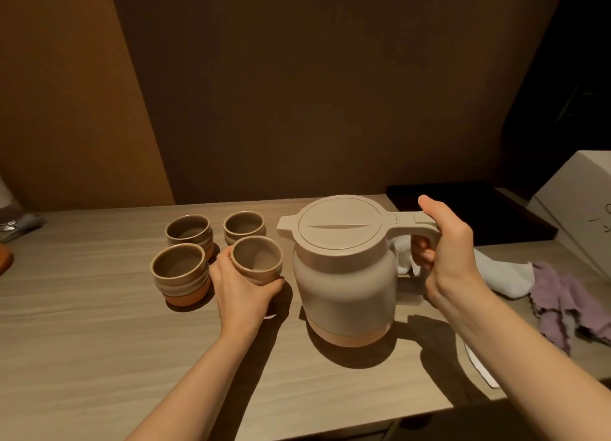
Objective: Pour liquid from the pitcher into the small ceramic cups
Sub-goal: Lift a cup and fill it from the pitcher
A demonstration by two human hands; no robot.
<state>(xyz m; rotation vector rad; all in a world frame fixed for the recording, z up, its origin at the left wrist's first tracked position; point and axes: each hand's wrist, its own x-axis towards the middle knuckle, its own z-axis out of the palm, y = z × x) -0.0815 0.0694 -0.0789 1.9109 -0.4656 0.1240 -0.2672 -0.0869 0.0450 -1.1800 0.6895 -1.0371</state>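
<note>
**Warm, dim light with shadows falling toward the near edge**

Warm, low light from above and behind leaves the wall murky and the far right corner almost black. The pitcher [344,275] and both forearms throw soft dark shadows on the tabletop [82,325]. Detail looks slightly soft overall; wide-angle bending tilts lines at the frame's sides.

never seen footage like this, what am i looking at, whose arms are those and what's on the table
There is no machine here. The single picture comes from a camera worn on a person's head, looking down, so the arms are the wearer's own. The right hand grips the handle of a beige lidded pitcher standing on the wooden table. The left hand holds one small ceramic cup; three more cups stand beside it. All four look empty. To the right lie a white cloth and a purple cloth.
</note>
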